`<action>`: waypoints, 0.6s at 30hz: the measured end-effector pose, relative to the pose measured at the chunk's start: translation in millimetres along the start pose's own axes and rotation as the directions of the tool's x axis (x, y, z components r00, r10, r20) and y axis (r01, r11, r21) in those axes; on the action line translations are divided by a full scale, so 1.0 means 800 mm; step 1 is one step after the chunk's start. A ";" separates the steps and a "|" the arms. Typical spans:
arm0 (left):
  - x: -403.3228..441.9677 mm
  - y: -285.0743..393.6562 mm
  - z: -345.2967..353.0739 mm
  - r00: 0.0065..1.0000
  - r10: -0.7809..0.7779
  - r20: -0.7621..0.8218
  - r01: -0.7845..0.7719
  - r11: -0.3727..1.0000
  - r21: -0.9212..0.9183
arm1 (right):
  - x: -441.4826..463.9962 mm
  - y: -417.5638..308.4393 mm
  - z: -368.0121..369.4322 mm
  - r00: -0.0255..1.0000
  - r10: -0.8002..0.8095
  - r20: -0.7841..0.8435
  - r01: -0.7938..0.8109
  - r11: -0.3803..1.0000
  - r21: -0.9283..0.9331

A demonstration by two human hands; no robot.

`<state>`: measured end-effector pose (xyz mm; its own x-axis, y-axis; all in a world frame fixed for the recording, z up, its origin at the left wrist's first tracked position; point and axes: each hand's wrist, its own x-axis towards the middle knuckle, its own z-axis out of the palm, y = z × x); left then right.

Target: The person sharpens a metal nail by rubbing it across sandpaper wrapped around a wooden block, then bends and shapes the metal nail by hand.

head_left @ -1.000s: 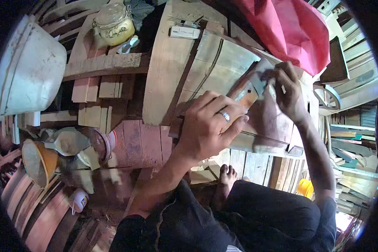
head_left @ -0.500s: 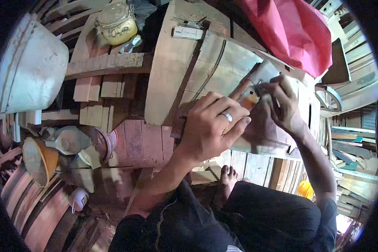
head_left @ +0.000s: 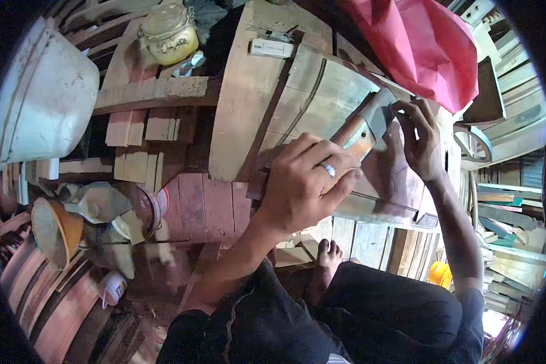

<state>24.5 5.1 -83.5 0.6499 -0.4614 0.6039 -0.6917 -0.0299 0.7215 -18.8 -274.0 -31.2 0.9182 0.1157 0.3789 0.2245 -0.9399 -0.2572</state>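
Observation:
My left hand, with a ring on one finger, is closed around a brown wooden handle-like piece. The piece slants up and to the right above the wooden work surface. A grey band wraps its far end, and a small dark hole shows in the wood just below. My right hand is at that far end, fingers bent and tips drawn together beside the band's dark edge. Whatever lies between those fingertips is too small to make out.
A pink-red sheet hangs beyond the right hand. On the left are a large white tub, a glass jar, an orange funnel-like container and a small white cup. A bare foot rests below the work surface.
My right hand has shifted slightly up and right, from over the wooden piece to its far end, uncovering the grey band. My left hand keeps its hold, nearly still.

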 end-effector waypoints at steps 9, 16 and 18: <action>-0.001 -0.002 0.000 1.000 0.011 -0.007 -0.011 1.000 0.009 | 0.002 0.005 -0.001 0.999 0.049 -0.019 -0.047 0.993 0.112; -0.002 -0.003 0.001 1.000 -0.008 0.008 0.008 0.999 -0.038 | 0.003 -0.030 -0.014 0.989 -0.089 0.119 0.080 0.993 0.083; -0.005 -0.001 -0.001 0.999 -0.038 0.030 0.040 0.998 -0.054 | 0.018 -0.036 -0.025 0.995 0.007 0.097 -0.007 1.000 -0.006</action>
<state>23.0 7.7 -86.4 0.6661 -0.4865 0.5653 -0.6472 -0.0002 0.7624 -18.6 -251.6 -0.2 0.9471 0.1393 0.2892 0.2164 -0.9424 -0.2549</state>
